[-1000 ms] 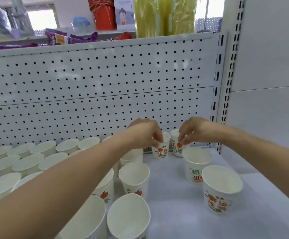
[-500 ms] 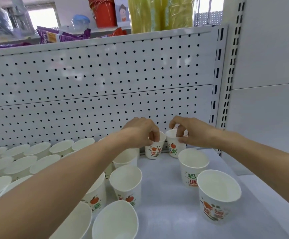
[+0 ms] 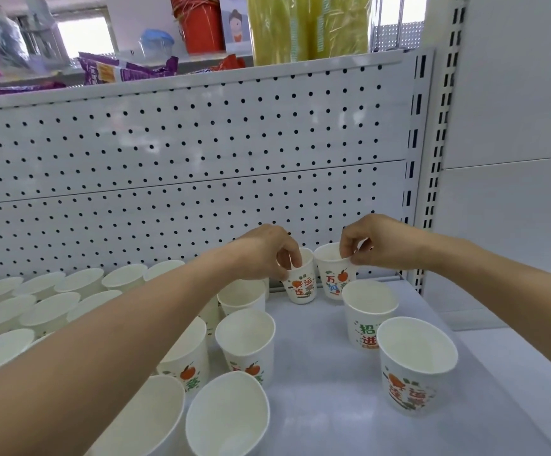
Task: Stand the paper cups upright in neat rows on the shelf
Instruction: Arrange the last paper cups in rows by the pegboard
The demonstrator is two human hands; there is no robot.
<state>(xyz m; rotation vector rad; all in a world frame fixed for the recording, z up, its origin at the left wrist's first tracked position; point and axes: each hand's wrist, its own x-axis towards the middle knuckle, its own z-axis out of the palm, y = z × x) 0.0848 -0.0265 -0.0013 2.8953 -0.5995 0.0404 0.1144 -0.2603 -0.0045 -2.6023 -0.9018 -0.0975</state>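
Note:
Many white paper cups with orange fruit prints stand upright on the white shelf [image 3: 333, 373]. At the back, near the pegboard, my left hand [image 3: 267, 255] pinches the rim of one cup [image 3: 302, 286], fingers inside it. Right beside it, my right hand [image 3: 376, 246] pinches the rim of a second cup [image 3: 333, 278]. Both cups are upright, and the left one tilts slightly. Two more cups [image 3: 369, 312] [image 3: 415, 363] stand in a line toward me on the right. Rows of cups [image 3: 53, 301] fill the left side.
A white pegboard back panel [image 3: 185, 166] rises behind the cups. A slotted upright post [image 3: 432, 159] and a plain white wall panel [image 3: 514, 126] bound the right side. Packets and bottles [image 3: 126, 69] sit on the shelf above. Bare shelf lies between the middle and right cup columns.
Both hands shifted their hold from the cups' sides to pinching the rims. The two back cups stand slightly nearer each other.

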